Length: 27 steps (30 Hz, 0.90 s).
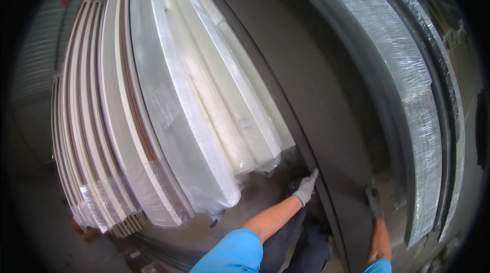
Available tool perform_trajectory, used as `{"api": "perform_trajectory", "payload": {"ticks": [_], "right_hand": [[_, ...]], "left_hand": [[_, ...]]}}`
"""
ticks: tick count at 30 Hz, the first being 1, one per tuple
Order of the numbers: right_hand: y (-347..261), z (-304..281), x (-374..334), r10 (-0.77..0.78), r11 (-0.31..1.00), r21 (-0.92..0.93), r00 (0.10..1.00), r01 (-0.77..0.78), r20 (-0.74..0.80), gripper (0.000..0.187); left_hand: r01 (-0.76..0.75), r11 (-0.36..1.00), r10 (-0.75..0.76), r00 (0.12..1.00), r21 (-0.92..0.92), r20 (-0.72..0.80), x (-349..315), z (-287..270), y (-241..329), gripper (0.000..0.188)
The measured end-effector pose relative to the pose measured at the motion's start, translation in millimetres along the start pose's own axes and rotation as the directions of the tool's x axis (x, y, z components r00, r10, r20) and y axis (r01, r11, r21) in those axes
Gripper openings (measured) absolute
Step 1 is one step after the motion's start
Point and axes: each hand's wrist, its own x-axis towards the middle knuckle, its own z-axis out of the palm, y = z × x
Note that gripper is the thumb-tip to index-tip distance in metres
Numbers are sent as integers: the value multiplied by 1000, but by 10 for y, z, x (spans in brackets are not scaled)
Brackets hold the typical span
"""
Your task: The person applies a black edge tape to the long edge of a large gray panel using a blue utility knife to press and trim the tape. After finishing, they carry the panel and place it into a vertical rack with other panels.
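A long, dark grey board (319,89) runs from the top of the view down between my arms. My left hand (306,188), in a light grey glove, is closed on its left edge, with a fingertip pointing up along that edge. On the opposite edge sits my gloved right hand (374,201), darker in the shade. Its fingers bend over the board's side and are partly hidden. To the left lie long pale panels in clear plastic wrap (204,79), their near ends close to my left hand.
Further left stands a stack of striped profiles (87,120) with wrapped ends. At the right, a tall bundle in shiny stretch film (403,68) curves alongside the board. Below the pale panels the floor (204,237) shows, with dark strips on it.
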Motion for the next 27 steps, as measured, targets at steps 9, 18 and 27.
{"api": "perform_trajectory", "payload": {"ticks": [9,18,27], "right_hand": [[-2295,193,148,-79,985,-159,991,62,-106,103],[-556,15,-722,-210,890,261,843,375,-496,61],[3157,19,-1848,784,495,867,461,-62,-415,75]], "left_hand": [[-98,963,104,995,-251,11,-550,-166,40,72],[-154,973,154,988,-171,-14,-619,-142,-198,76],[-138,989,133,985,-43,-105,-616,144,-185,83]]}}
